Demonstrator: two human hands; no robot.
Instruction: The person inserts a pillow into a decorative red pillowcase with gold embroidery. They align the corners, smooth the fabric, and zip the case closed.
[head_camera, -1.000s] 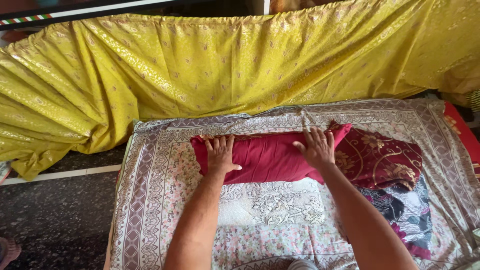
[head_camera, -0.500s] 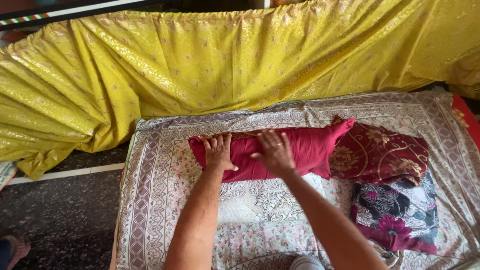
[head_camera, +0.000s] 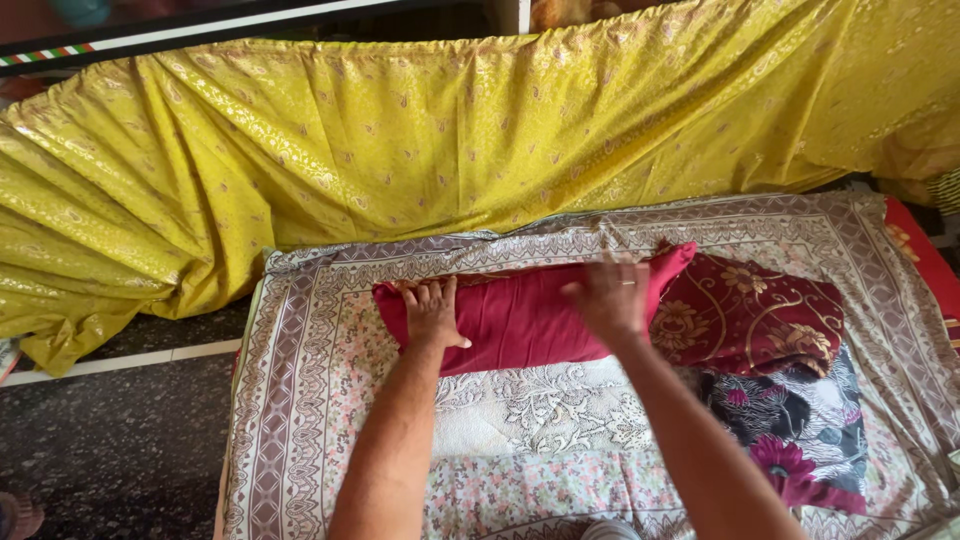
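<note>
While yellow drape (head_camera: 420, 130) backs the patterned bedspread (head_camera: 300, 400), both hands (head_camera: 432, 312) press flat, apart, on red cloth (head_camera: 520, 315).

My right hand (head_camera: 607, 298) is motion-blurred, so I can't make out the fingers properly. Both palms hide bits of the red folded cloth (head_camera: 525, 315). The yellow fabric (head_camera: 420, 130) runs off both sides, and a foot (head_camera: 15, 515) gets clipped bottom left.
</note>
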